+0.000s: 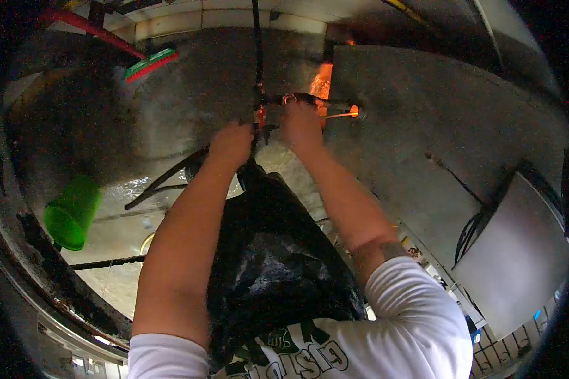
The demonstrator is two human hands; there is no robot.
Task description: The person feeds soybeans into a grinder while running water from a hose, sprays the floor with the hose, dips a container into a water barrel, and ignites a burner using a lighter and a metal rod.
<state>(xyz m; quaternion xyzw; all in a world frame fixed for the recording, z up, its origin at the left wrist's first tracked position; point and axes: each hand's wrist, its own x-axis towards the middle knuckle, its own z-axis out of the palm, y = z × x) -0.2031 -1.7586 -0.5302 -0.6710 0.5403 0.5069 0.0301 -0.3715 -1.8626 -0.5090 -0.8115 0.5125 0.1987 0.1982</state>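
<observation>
My left hand is closed in a fist just left of a dark upright pole. What its fingers hold is hidden from me. Farther right, the fingers of my right hand are curled round a thin rod, which runs rightward to a small round glowing orange opening. Both fists lie roughly in line with this rod. Behind my right hand a dark horizontal bar crosses from the pole. A tall gap beside it glows bright orange.
A large grey panel fills the right side. To the left are a green bucket and a green brush head with red bristles. Dark bars jut out low on the left. A pale board stands at lower right.
</observation>
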